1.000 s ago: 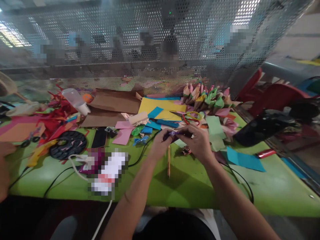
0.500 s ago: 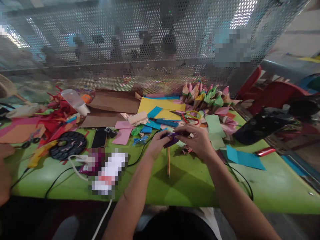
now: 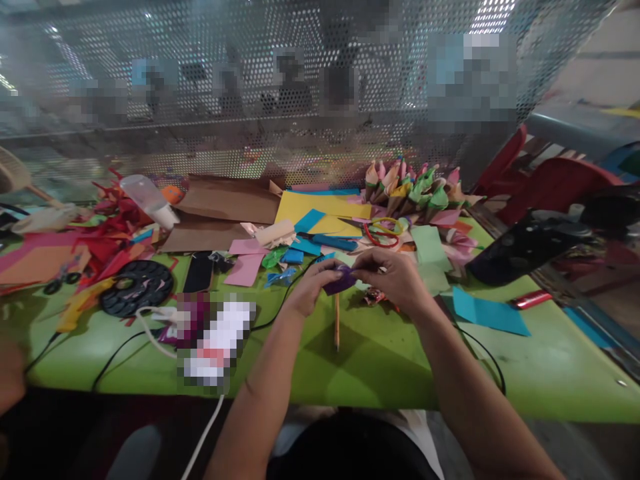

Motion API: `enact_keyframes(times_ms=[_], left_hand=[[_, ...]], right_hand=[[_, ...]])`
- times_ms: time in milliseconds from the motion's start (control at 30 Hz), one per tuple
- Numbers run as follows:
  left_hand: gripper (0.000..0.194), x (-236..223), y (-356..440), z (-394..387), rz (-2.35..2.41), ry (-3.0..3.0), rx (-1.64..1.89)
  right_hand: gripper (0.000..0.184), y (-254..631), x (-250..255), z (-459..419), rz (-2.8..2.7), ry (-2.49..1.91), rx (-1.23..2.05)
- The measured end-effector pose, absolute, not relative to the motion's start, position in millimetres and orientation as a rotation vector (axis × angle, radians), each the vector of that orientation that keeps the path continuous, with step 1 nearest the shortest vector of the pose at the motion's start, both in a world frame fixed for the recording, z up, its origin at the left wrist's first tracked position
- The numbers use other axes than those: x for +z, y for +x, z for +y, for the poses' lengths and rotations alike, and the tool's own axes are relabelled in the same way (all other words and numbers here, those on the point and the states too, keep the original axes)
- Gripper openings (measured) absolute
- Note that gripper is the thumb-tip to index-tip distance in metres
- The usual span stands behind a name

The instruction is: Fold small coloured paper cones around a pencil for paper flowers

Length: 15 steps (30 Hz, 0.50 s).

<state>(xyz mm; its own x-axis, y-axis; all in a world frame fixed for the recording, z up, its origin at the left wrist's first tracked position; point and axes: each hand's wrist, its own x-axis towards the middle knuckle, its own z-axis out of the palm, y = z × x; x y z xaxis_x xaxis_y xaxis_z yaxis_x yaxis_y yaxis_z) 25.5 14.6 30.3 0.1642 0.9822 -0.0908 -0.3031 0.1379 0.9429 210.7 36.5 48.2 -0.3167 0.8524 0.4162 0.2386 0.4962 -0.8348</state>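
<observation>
Between my two hands is a small piece of purple paper (image 3: 340, 281), held above the green table. My left hand (image 3: 314, 285) pinches its left edge with thumb and fingers. At the upper right edge, the fingertips of my right hand (image 3: 387, 275) close on the same paper. A pencil (image 3: 337, 323) lies on the table just below the paper, its upper end hidden behind it. Beside my right hand sits a small crumpled wrapper-like bit (image 3: 374, 295), partly covered by the hand.
Paper cones (image 3: 410, 190) stand bunched at the back right, near a dark bottle (image 3: 525, 247). Yellow sheets (image 3: 320, 203), scissors (image 3: 63, 279), a yellow glue gun (image 3: 83, 308) and a phone (image 3: 220, 343) lie about. Cables cross the green table (image 3: 380, 380). Another person's arm (image 3: 10, 373) shows at far left.
The purple paper has turned to show more of its flat face, and my fingers have shifted slightly along it. At far left the other person's hand has drawn back toward the table's edge.
</observation>
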Motion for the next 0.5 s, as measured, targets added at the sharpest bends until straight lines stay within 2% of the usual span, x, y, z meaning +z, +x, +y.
enact_keyframes(times_ms=[100, 233, 500], left_hand=[[0.021, 31.1, 26.3, 14.2, 0.909, 0.983, 1.155], [0.026, 28.4, 27.5, 14.6, 0.908, 0.874, 1.203], [0.031, 23.0, 24.5, 17.1, 0.863, 0.758, 1.128]], right_hand=[[0.019, 210.3, 50.7, 34.8, -1.801, -0.907, 0.853], [0.031, 211.3, 54.5, 33.4, -1.771, -0.847, 0.97], [0.025, 212.8, 54.2, 33.4, -1.816, -0.743, 1.007]])
